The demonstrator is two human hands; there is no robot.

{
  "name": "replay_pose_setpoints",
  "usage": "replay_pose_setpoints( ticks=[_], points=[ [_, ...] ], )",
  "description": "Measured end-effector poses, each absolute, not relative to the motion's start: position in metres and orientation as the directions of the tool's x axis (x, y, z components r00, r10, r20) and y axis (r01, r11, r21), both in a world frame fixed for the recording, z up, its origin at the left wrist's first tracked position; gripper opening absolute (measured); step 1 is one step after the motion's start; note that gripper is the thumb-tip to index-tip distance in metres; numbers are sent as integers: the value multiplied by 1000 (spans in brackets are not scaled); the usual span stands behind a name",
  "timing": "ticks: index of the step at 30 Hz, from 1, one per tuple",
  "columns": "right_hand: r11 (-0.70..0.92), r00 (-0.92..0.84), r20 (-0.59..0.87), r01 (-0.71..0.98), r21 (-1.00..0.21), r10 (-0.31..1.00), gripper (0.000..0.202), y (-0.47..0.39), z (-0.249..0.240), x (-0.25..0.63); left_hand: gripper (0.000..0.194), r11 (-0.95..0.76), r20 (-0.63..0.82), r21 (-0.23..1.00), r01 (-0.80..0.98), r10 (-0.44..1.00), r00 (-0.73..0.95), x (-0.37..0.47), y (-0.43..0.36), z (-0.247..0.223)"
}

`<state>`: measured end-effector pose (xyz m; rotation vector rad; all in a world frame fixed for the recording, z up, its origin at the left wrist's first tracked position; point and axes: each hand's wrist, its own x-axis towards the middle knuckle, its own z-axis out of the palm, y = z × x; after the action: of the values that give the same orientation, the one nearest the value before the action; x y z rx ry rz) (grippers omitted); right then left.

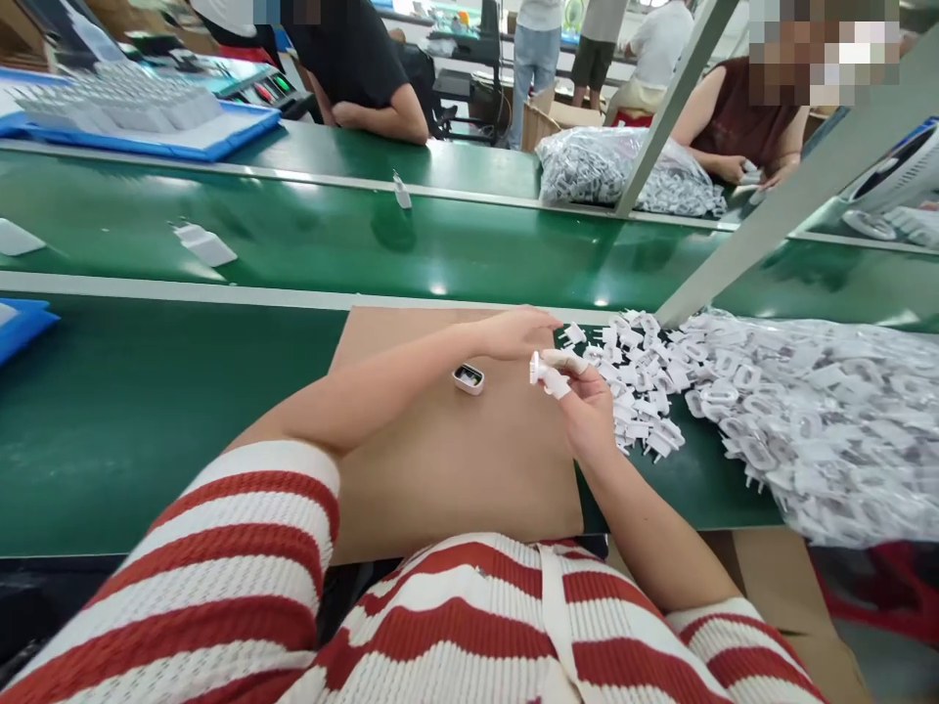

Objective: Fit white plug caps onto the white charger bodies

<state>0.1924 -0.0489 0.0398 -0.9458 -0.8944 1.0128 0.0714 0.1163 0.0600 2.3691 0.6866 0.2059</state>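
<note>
A small white plastic part [537,370] is pinched in my right hand [583,391], whose thumb and finger wear white covers. My left hand [517,332] is stretched out at the back right of the brown cardboard sheet [469,469], fingers apart and pointing toward the loose white plug parts [638,376]; nothing shows in it. A white oval housing [468,378] with a dark inside lies on the cardboard below my left forearm.
A large clear bag of white parts [843,411] lies at the right. White plugs [205,244] rest on the green belt [308,230] ahead. A slanted metal post [763,215] rises at the right. Across the belt sit people, a blue tray [220,147] and another bag [594,166].
</note>
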Motion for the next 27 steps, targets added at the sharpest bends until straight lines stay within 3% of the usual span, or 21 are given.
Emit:
replay_pose_setpoints(
  ticks=[3,5,8,12,15,18,21,24,27],
  points=[
    [232,295,140,-303,-924,945,42,-49,41,194,68,-663,112,600,448,624,774,30,88,68],
    [200,291,108,-310,-929,951,47,-50,42,195,71,-572,153,657,491,739,656,-2,66,67],
    [159,291,70,-295,-942,954,46,-52,44,195,78,-409,126,746,526,862,491,-33,29,49],
    [130,275,44,-302,-944,960,45,-53,43,193,100,-117,10,793,598,984,178,-29,-12,14],
    [130,267,53,-278,-952,962,41,-54,42,192,94,-62,40,823,564,998,51,-10,-16,-4],
    [138,244,83,-221,-965,966,33,-54,41,192,71,-108,89,856,506,994,60,-2,-5,-8],
    [146,198,116,-144,-979,973,27,-54,40,194,52,-175,60,918,355,948,312,-7,5,-4],
    [151,173,149,-1,-988,974,33,-54,37,197,66,-225,81,955,193,825,559,-14,5,1],
    [191,166,223,188,-963,961,39,-54,32,200,58,-309,134,914,264,842,523,-17,3,4]
  ],
)
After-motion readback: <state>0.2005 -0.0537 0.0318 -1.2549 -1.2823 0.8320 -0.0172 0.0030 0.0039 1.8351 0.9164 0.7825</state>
